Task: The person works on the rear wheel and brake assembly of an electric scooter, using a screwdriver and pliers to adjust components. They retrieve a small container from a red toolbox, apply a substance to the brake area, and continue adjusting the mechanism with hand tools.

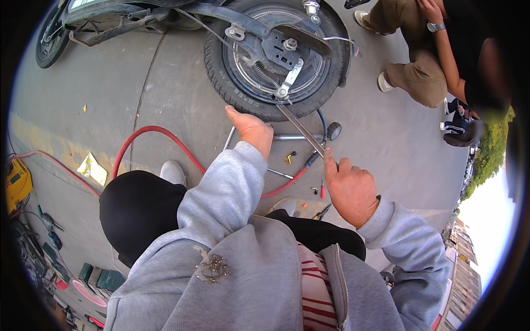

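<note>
A black tire [218, 69] on a wheel with a metal hub fills the top middle, part of a scooter lying over on the ground. My left hand [255, 131] is at the tire's near edge, its thumb stretched out by the tread and its other fingers hidden. A long flat metal tire lever [301, 128] is in my right hand [353, 190], with the index finger laid along it. The lever's far end meets the tire's near edge below a silver brake arm [289, 80].
Around my feet lie a red air hose [146, 129], a round gauge [334, 131], a metal bar [290, 137], a yellow fitting [290, 158] and a red screwdriver [323, 190]. A person [419, 77] crouches at the right. Tools and a yellow machine [19, 182] stand at the left.
</note>
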`<action>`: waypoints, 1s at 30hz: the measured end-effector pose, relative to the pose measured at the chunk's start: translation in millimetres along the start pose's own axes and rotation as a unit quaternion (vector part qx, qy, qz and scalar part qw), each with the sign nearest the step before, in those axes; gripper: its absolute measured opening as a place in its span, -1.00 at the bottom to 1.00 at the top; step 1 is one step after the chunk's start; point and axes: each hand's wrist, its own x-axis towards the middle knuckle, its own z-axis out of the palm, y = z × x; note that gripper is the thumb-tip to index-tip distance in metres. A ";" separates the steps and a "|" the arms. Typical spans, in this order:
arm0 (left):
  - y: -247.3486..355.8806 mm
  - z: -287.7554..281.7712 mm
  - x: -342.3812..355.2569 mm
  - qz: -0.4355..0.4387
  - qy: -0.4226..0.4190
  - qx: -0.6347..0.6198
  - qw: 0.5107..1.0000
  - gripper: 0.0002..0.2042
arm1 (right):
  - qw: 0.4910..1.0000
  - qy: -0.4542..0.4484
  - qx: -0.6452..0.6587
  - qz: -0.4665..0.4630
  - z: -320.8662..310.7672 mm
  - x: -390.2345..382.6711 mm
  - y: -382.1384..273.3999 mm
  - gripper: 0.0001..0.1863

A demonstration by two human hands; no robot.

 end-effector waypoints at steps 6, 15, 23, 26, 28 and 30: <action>-14.9 13.8 31.7 -0.043 0.166 -0.035 0.985 -0.39 | 0.996 0.008 -0.005 -0.090 -14.2 6.0 11.2 -0.50; -39.8 1.2 46.4 0.022 0.274 -0.010 0.962 -0.38 | 0.975 -0.059 0.010 -0.215 -28.5 37.5 98.5 -0.46; -41.7 6.6 41.7 0.051 0.305 0.016 0.951 -0.37 | 0.959 -0.055 0.068 -0.269 -25.9 66.5 147.7 -0.51; -40.9 11.8 36.1 0.058 0.308 0.013 0.949 -0.37 | 0.954 -0.083 0.126 -0.260 -24.0 89.3 169.6 -0.59; -39.8 15.1 32.4 0.060 0.309 0.005 0.949 -0.37 | 0.950 -0.078 0.142 -0.267 -21.2 99.7 180.6 -0.60; -39.0 17.2 29.8 0.067 0.311 0.004 0.948 -0.37 | 0.953 -0.083 0.125 -0.264 -17.5 101.3 181.0 -0.57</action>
